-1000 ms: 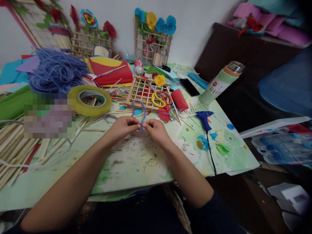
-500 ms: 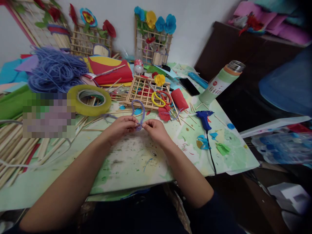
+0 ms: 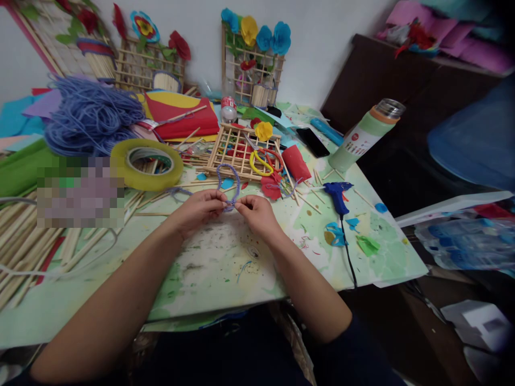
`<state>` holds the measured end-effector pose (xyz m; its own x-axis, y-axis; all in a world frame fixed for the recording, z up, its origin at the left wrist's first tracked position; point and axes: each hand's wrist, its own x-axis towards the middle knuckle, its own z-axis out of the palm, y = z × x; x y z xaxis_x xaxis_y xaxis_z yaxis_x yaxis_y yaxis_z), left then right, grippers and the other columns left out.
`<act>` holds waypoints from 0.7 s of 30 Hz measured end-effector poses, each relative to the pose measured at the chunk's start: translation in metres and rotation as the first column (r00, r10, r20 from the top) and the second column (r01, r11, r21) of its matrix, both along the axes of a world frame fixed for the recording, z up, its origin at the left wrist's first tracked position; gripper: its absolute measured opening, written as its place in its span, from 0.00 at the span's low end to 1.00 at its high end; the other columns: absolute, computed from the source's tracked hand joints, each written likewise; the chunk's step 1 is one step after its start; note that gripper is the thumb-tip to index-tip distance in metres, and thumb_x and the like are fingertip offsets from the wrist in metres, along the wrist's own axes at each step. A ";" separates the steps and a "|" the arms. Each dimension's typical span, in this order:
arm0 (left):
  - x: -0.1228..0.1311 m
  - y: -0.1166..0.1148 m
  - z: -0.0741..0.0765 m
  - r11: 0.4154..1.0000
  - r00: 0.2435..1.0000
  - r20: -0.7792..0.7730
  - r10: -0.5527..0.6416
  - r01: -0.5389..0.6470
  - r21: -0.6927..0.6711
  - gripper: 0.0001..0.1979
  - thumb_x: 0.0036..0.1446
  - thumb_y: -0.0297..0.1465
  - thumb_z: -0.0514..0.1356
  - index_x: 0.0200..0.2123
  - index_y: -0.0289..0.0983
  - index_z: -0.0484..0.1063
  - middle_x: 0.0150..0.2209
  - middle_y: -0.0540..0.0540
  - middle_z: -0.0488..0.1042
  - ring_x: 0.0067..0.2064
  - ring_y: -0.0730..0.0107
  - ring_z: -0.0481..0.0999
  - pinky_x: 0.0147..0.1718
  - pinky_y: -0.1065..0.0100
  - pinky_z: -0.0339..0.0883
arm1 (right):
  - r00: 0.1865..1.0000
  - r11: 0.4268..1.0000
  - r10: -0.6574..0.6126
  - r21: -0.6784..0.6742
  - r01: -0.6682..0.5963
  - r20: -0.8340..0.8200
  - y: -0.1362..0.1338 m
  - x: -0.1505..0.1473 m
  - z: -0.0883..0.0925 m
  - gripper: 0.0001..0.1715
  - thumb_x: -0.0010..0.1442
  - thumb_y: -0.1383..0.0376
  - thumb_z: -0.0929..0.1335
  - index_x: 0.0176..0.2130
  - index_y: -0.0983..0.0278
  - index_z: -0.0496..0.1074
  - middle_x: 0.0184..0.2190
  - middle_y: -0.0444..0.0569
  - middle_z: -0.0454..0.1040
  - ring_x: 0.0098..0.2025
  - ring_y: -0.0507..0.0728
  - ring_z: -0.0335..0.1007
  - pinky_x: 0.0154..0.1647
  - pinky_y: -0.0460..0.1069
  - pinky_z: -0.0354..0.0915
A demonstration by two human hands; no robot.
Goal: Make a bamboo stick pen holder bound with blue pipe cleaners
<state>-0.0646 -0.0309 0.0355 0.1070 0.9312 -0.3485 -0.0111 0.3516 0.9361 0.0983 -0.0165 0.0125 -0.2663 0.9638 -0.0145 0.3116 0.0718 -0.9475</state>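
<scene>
A purple braided cord (image 3: 237,185) forms a loop above my hands, its ends coming together between my fingertips. My left hand (image 3: 203,209) pinches the cord from the left, thumb against forefinger. From the right, my right hand (image 3: 257,212) pinches it too, a short stretch of cord showing between the two hands. Past the loop lies a wooden stick lattice (image 3: 227,147) with scissors (image 3: 261,163) resting on it. Left of it, a roll of clear yellowish tape (image 3: 175,174) lies flat, with a tangled heap of purple cord (image 3: 88,115) behind.
A blue glue gun (image 3: 338,195) with a black cable lies to the right, near paper scraps. Behind it stand a green bottle (image 3: 354,139) and a phone (image 3: 313,142). Wooden sticks (image 3: 20,252) cover the left side. Lattices with paper flowers (image 3: 277,40) lean on the wall.
Both hands stay in nearly the same place. The bit of cord between the fingertips looks pulled a little flatter, and the loop has barely moved.
</scene>
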 end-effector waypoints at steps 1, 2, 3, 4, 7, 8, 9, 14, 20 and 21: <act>0.000 0.000 0.000 1.000 1.000 -0.001 -0.007 0.007 0.009 0.08 0.40 0.29 0.63 0.27 0.36 0.69 0.22 0.53 0.66 0.22 0.78 0.63 0.21 0.74 0.54 | 1.000 1.000 0.009 -0.016 -0.009 -0.013 0.000 0.000 0.001 0.09 0.53 0.63 0.65 0.25 0.65 0.69 0.21 0.42 0.66 0.25 0.49 0.58 0.28 0.45 0.54; 0.000 0.000 0.000 1.000 1.000 0.003 -0.014 0.014 0.019 0.08 0.40 0.28 0.63 0.27 0.36 0.69 0.22 0.53 0.67 0.22 0.78 0.63 0.21 0.74 0.54 | 0.999 0.999 0.019 -0.032 -0.020 -0.028 0.000 0.000 0.001 0.10 0.54 0.63 0.65 0.24 0.65 0.68 0.20 0.42 0.65 0.24 0.49 0.57 0.27 0.45 0.54; -0.001 0.001 -0.001 0.999 1.000 0.008 -0.018 0.018 0.029 0.08 0.40 0.28 0.63 0.28 0.36 0.70 0.23 0.53 0.67 0.22 0.79 0.63 0.21 0.74 0.54 | 0.999 0.999 0.027 -0.046 -0.029 -0.046 -0.001 0.000 0.002 0.11 0.54 0.63 0.64 0.23 0.65 0.67 0.19 0.41 0.63 0.24 0.49 0.56 0.27 0.45 0.53; -0.001 0.001 -0.001 0.999 1.000 0.011 -0.023 0.023 0.034 0.08 0.40 0.28 0.63 0.29 0.36 0.70 0.23 0.53 0.67 0.22 0.79 0.63 0.21 0.74 0.54 | 0.997 0.998 0.034 -0.055 -0.038 -0.064 -0.001 0.000 0.002 0.12 0.54 0.63 0.64 0.22 0.64 0.66 0.19 0.41 0.62 0.23 0.49 0.55 0.26 0.45 0.53; -0.002 0.000 -0.002 0.998 0.998 0.009 -0.065 0.064 0.022 0.10 0.41 0.29 0.64 0.31 0.37 0.71 0.23 0.53 0.67 0.21 0.79 0.62 0.21 0.75 0.53 | 0.995 0.997 0.027 -0.076 -0.035 -0.096 -0.001 0.001 0.003 0.11 0.54 0.63 0.64 0.23 0.65 0.66 0.19 0.41 0.62 0.24 0.49 0.55 0.26 0.45 0.53; -0.002 0.000 -0.002 0.996 0.996 0.003 -0.086 0.086 0.015 0.11 0.42 0.30 0.65 0.32 0.37 0.71 0.22 0.53 0.67 0.21 0.79 0.62 0.20 0.75 0.53 | 0.996 0.997 0.015 -0.078 -0.022 -0.094 -0.001 0.001 0.003 0.10 0.54 0.63 0.64 0.23 0.65 0.67 0.20 0.42 0.62 0.24 0.49 0.55 0.26 0.45 0.53; -0.002 0.000 -0.002 0.994 0.994 -0.008 -0.107 0.107 0.009 0.12 0.42 0.31 0.66 0.32 0.37 0.71 0.23 0.53 0.67 0.21 0.78 0.62 0.20 0.74 0.53 | 0.996 0.997 0.001 -0.077 -0.008 -0.086 -0.001 0.001 0.002 0.10 0.53 0.62 0.65 0.24 0.65 0.67 0.20 0.42 0.63 0.24 0.49 0.56 0.26 0.45 0.53; -0.003 -0.002 -0.002 0.988 0.983 -0.120 -0.139 0.145 0.043 0.10 0.41 0.33 0.66 0.29 0.35 0.73 0.25 0.50 0.71 0.24 0.74 0.66 0.22 0.73 0.57 | 0.997 0.999 -0.020 -0.049 0.017 -0.070 0.000 0.001 -0.001 0.12 0.54 0.61 0.65 0.24 0.65 0.68 0.21 0.42 0.66 0.26 0.50 0.59 0.28 0.45 0.55; -0.005 0.001 -0.006 0.988 0.976 -0.185 -0.112 0.129 0.081 0.12 0.43 0.36 0.66 0.30 0.35 0.76 0.22 0.50 0.70 0.22 0.74 0.65 0.22 0.72 0.56 | 0.998 0.999 -0.044 -0.033 0.042 -0.052 0.001 0.000 -0.001 0.10 0.54 0.62 0.66 0.26 0.65 0.71 0.23 0.43 0.69 0.27 0.50 0.61 0.30 0.45 0.57; -0.005 0.002 -0.007 0.990 0.977 -0.193 -0.092 0.111 0.092 0.12 0.43 0.37 0.66 0.29 0.35 0.76 0.22 0.50 0.70 0.22 0.74 0.65 0.22 0.72 0.56 | 0.998 0.998 -0.047 -0.033 0.045 -0.049 0.001 0.000 0.000 0.10 0.54 0.62 0.66 0.26 0.66 0.71 0.23 0.43 0.69 0.26 0.50 0.61 0.30 0.45 0.57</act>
